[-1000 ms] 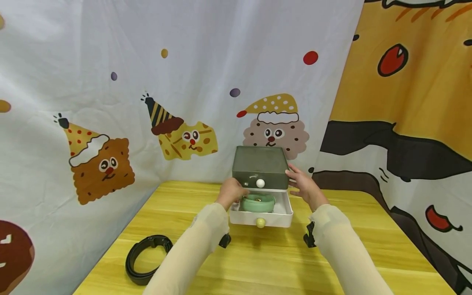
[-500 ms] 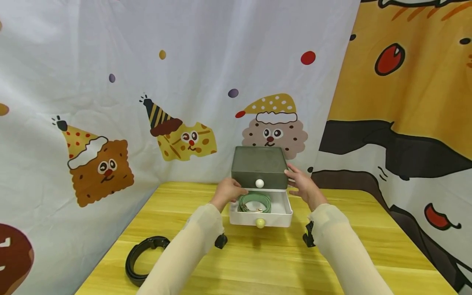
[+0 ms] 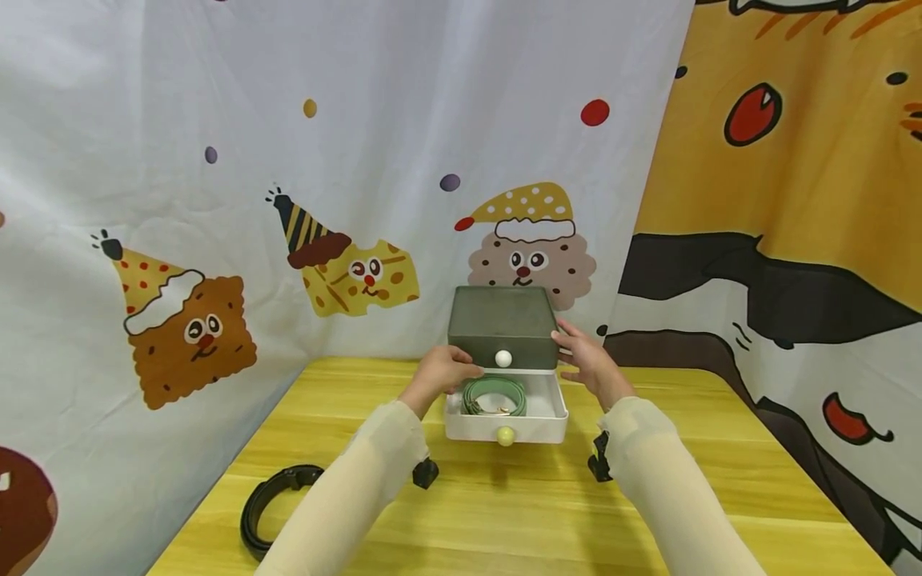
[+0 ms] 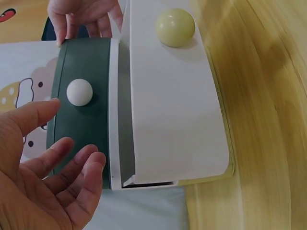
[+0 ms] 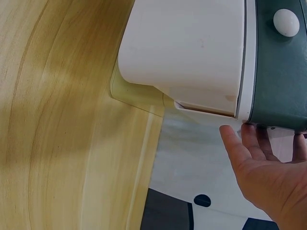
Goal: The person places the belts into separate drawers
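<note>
A small two-tier drawer box [image 3: 503,316] stands at the back of the table, its upper drawer dark green with a white knob [image 3: 503,358]. Below, the white lower drawer [image 3: 461,430] is pulled out and bears a pale yellow knob [image 3: 506,436]. Inside it lies a coiled green belt [image 3: 517,394] with a gold-coloured buckle. My left hand [image 3: 441,374] hovers over the drawer's left edge, its fingers loosely bent with nothing in them. On the other side my right hand [image 3: 589,362] rests its extended fingertips against the right wall of the green upper part.
A coiled black belt [image 3: 261,506] lies on the wooden table [image 3: 504,512] at the front left, partly covered by my left sleeve. Close behind the drawer box hangs a cartoon-printed curtain [image 3: 389,144].
The green belt has gone from standing raised to lying flat in the lower drawer. My left hand has let go of it and drawn slightly left; the right hand stays at the box.
</note>
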### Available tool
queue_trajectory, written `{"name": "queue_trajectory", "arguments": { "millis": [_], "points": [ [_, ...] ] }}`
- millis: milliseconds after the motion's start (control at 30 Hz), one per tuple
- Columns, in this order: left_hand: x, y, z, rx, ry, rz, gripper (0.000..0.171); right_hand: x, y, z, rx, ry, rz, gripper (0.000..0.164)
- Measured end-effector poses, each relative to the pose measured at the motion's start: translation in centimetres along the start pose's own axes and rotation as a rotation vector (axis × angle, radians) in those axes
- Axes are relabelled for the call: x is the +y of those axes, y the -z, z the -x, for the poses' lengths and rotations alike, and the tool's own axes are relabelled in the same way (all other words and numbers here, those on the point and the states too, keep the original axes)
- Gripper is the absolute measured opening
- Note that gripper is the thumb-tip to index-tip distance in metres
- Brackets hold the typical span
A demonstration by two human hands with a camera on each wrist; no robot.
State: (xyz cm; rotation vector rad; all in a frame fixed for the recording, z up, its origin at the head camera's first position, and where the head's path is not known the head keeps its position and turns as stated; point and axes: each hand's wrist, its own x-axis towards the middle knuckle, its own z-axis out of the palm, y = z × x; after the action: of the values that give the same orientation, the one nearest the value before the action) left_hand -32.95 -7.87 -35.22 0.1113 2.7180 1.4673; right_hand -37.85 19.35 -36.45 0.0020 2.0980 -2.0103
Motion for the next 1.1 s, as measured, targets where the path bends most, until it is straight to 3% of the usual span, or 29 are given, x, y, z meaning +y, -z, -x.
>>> {"name": "queue_trajectory", "arguments": {
  "millis": [333,667,1100],
  "points": [
    [0.6,0.1,0.7,-0.021,-0.029,0.002,0.040,0.1,-0.2,-0.3,0.006,-0.003,-0.001,0.066],
    [0.8,-0.3,1.9,-0.048,-0.109,0.021,0.039,0.1,-0.3,-0.3,0.017,-0.005,0.015,0.065],
    [0.7,-0.7,3.2,-0.049,-0.130,0.099,0.035,0.0,0.0,-0.1,0.021,-0.003,0.010,0.066]
  ]
}}
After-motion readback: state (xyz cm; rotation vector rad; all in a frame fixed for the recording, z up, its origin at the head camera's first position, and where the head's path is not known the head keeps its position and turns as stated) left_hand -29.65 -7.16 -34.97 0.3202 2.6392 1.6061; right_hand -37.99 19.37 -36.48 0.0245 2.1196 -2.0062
